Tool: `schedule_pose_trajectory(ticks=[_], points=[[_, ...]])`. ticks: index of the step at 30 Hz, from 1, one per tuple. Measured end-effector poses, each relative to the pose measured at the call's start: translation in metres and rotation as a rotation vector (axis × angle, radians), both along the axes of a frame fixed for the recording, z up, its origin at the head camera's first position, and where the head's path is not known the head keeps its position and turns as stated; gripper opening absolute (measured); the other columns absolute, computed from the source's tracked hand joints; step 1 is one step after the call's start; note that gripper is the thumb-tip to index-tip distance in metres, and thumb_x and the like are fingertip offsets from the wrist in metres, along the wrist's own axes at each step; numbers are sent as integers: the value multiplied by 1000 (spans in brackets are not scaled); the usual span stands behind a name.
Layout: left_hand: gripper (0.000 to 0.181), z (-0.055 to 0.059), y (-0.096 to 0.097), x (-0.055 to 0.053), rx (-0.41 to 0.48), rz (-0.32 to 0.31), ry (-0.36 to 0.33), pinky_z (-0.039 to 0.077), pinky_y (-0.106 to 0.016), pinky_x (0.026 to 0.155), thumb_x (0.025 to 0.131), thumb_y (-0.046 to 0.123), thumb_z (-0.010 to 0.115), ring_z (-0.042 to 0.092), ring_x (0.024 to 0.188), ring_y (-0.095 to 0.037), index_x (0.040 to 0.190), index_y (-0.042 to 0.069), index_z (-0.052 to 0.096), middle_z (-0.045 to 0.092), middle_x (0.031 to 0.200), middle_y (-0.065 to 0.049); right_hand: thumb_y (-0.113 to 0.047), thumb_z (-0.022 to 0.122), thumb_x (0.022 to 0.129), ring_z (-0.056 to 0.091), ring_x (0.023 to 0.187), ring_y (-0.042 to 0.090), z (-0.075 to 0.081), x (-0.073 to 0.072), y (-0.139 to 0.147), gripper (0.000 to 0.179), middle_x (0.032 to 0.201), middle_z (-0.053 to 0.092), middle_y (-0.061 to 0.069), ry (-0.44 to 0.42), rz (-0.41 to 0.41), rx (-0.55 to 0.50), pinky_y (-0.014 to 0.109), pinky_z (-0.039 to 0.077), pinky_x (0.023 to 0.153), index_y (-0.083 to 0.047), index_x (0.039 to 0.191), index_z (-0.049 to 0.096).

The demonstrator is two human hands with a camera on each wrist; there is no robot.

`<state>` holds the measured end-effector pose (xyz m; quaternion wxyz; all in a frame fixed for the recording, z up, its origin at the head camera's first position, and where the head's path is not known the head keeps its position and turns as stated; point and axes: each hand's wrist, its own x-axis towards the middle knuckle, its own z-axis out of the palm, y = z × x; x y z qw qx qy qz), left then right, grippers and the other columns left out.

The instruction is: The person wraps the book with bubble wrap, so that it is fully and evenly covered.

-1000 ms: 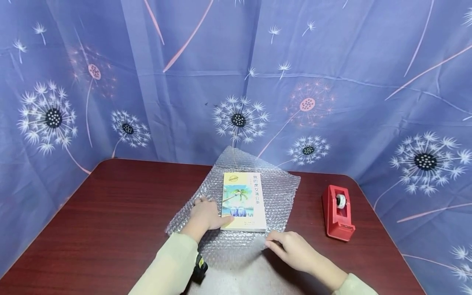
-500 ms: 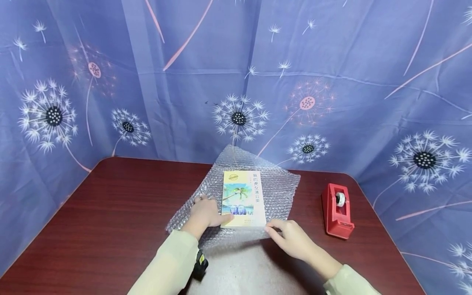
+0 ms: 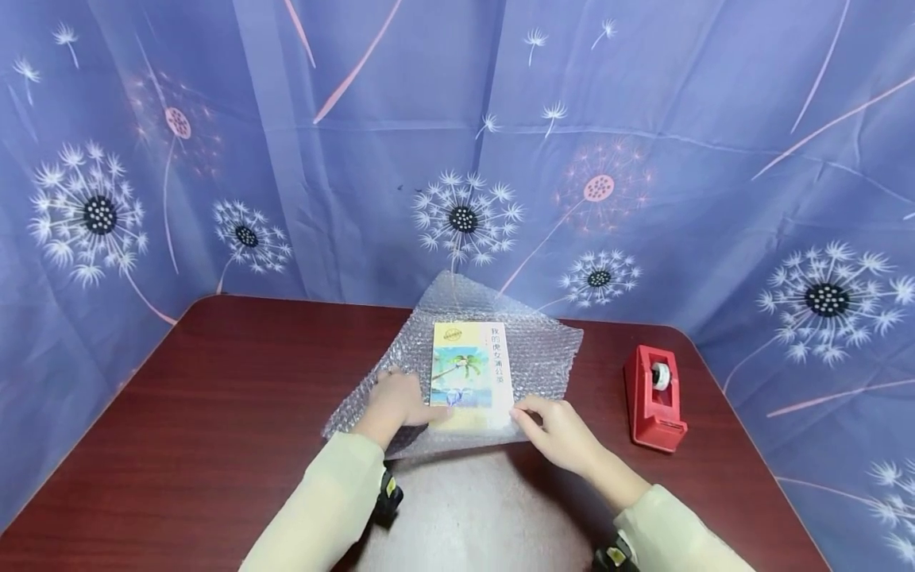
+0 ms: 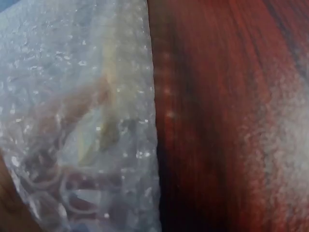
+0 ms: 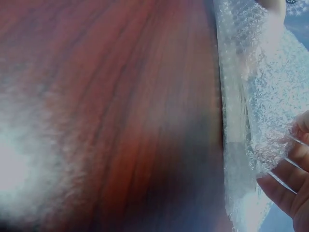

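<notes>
A paperback book (image 3: 465,361) with a palm tree on its cover lies on a sheet of bubble wrap (image 3: 546,357). My right hand (image 3: 561,433) pinches the sheet's near flap between thumb and fingers at the book's lower right corner. That flap lies over the lower part of the cover. On the left, my left hand (image 3: 396,403) rests at the book's side, its thumb stretched across the lower left corner beneath the flap. The left wrist view shows bubble wrap (image 4: 72,63) covering the thumb. In the right wrist view, the right hand (image 5: 292,176) is at the sheet's edge.
A red tape dispenser (image 3: 656,397) with a white roll stands to the right on the dark red wooden table (image 3: 236,381). A blue dandelion-patterned curtain (image 3: 357,183) hangs behind the table, and the sheet's far corner reaches up against it.
My right hand has drawn the near flap of bubble wrap up and away from me, over the book's lower part. The left hand has stayed in place on the book.
</notes>
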<state>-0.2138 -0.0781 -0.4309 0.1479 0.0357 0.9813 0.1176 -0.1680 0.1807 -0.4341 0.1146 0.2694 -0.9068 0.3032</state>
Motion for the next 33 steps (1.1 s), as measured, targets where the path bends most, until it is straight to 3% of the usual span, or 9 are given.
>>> schedule_pose_trajectory(ticks=[2,5,9,14,21,27,33], points=[[94,1,-1,-2,5,-7,-12,53,-45,74,66,78,62,46,118,-41,123,3,59,49,136,-22,-15,64,90,45,61,-2,0,-3,-1,7,67,54,-14,-8,1,-5,18,44,57,-14,84,68],[88,3,-4,-5,23,-30,-15,49,-48,89,67,74,65,47,121,-41,120,4,61,55,131,-18,-14,63,90,50,64,-1,0,-6,-2,6,70,58,-10,-30,-6,-15,20,51,62,-12,88,68],[90,4,-7,-7,60,-44,-21,36,-51,107,67,69,68,46,125,-41,127,3,57,56,131,-17,-16,59,93,53,67,1,-3,-9,-3,8,74,59,-9,-69,-28,-16,25,54,66,-12,90,66],[89,3,-9,-9,59,-58,-23,31,-52,111,67,70,69,51,121,-40,123,1,59,59,127,-17,-19,56,96,47,59,2,-6,-12,-5,10,66,51,-11,-108,-71,-2,21,45,57,-14,91,63],[80,5,-11,-14,31,-93,-16,28,-52,112,75,60,68,53,121,-38,128,1,56,60,126,-16,-18,56,95,43,56,3,-11,-19,-5,10,66,56,-8,-98,-127,3,20,42,55,-12,93,64],[65,10,-12,-16,86,-100,-66,22,-55,114,92,52,50,49,126,-38,131,1,54,57,132,-17,-18,53,96,40,52,3,-12,-23,-6,11,61,47,-9,-109,-143,8,19,39,51,-13,91,60],[81,15,-15,-14,170,-54,-130,18,-59,114,93,68,23,41,132,-41,134,5,53,50,139,-16,-18,53,96,42,53,6,-12,-26,-9,12,60,48,-8,-101,-178,30,22,41,54,-11,91,61]])
